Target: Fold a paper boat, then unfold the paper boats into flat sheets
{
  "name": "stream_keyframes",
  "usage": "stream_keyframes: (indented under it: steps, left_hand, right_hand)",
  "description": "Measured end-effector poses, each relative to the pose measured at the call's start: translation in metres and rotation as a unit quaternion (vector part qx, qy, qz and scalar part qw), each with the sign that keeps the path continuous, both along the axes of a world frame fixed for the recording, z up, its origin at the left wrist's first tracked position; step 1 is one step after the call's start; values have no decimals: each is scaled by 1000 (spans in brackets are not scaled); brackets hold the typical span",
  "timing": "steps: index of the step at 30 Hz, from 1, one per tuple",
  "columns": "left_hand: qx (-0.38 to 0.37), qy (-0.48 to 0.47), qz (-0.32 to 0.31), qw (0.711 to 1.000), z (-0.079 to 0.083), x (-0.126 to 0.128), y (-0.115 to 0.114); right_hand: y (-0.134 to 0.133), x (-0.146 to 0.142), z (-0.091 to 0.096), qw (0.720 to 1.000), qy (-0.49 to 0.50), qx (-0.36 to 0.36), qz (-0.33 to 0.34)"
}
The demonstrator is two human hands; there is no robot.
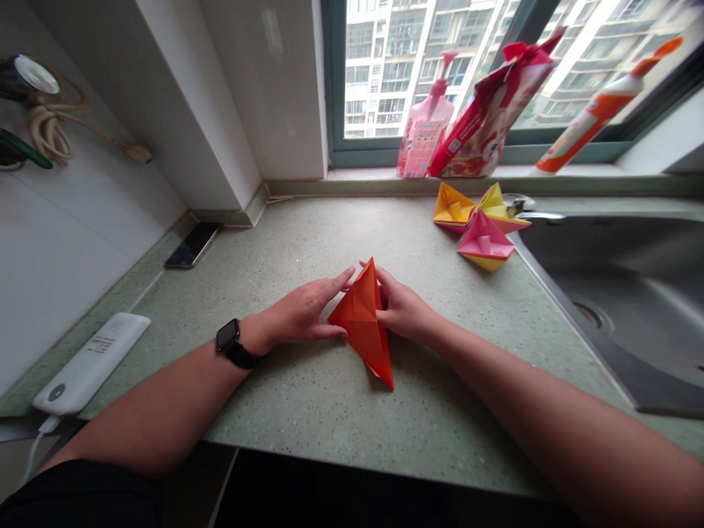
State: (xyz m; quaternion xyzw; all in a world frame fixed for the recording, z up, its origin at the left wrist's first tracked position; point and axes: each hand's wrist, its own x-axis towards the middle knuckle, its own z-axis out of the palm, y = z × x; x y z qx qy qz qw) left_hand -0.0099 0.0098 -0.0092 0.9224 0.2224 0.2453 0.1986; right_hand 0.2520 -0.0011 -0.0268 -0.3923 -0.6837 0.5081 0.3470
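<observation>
An orange folded-paper piece [360,319] with pointed corners and creases stands on the counter in front of me. My right hand [407,308] grips it from the right, the thumb on its near face and the other fingers partly hidden behind it. At its left corner is my left hand [305,308], thumb and fingers stretched apart along the paper's lower and upper edges. The left fingertips are at the paper, and some are hidden behind it. A black watch sits on my left wrist.
Folded paper pieces in yellow [454,205] and pink [487,238] stand beside the steel sink [621,271]. A phone [192,244] and a white power bank [91,363] with a cable lie left. A pump bottle [423,136], red bag and orange-white bottle line the windowsill.
</observation>
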Motion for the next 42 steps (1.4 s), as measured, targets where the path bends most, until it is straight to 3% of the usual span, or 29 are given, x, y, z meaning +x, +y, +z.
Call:
stream_keyframes:
  steps: [6,20,28,35,42]
  left_hand:
    - [20,27,33,999,1,1,2]
    - [10,61,30,998,6,5,1]
    - [-21,26,22,999,8,4,4]
    - [-29,5,-6,1000,8,4,3]
    - [-3,14,64,998,10,5,-2]
  right_hand:
    - [2,-2,-2,998,56,-34,-24]
    - [-1,-1,-1,996,-16,4,-87]
    - [-5,0,14,998,31,-34,-47]
    - [-2,3,10,990,93,-100,23]
    - [1,1,7,986,117,-121,5]
